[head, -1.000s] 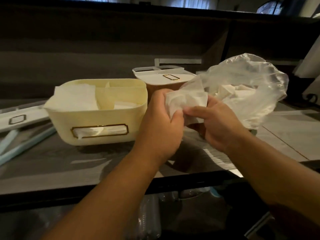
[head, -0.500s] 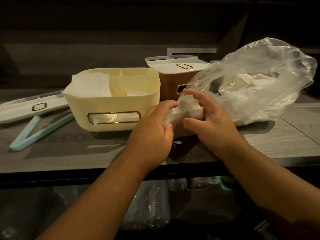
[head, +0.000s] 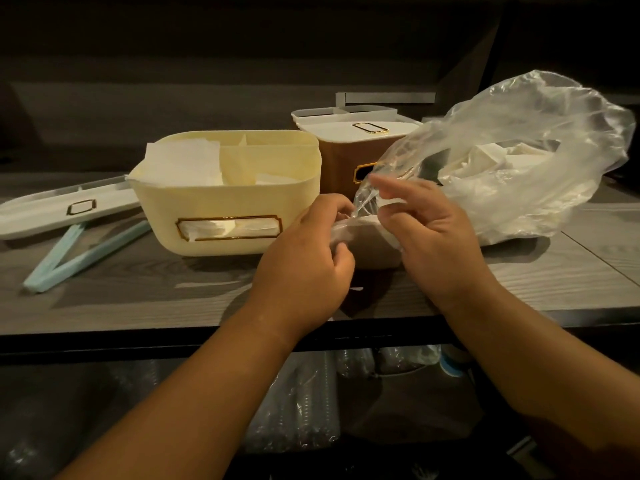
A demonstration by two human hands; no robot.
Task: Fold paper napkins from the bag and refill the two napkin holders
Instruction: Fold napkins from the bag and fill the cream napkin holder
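A white paper napkin (head: pixel 370 242) hangs between my two hands just above the table's front part. My left hand (head: pixel 304 261) grips its left edge with curled fingers. My right hand (head: pixel 429 237) pinches its right side, index finger stretched out near the mouth of the clear plastic bag (head: pixel 519 161), which lies at the right with more napkins inside. The cream napkin holder (head: pixel 228 202) stands open to the left, with folded napkins in its left compartment. The brown napkin holder (head: pixel 337 164) stands behind it with a white lid on top.
A white lid (head: pixel 62 211) with a gold frame lies flat at the far left, over a pale blue clip (head: pixel 76 254). The grey wood table (head: pixel 138 299) ends in a dark front edge; clear plastic packs (head: pixel 301 403) sit on the shelf below.
The napkin has come out of the bag's mouth and down toward the table between both hands. The view has dipped lower and shifted.
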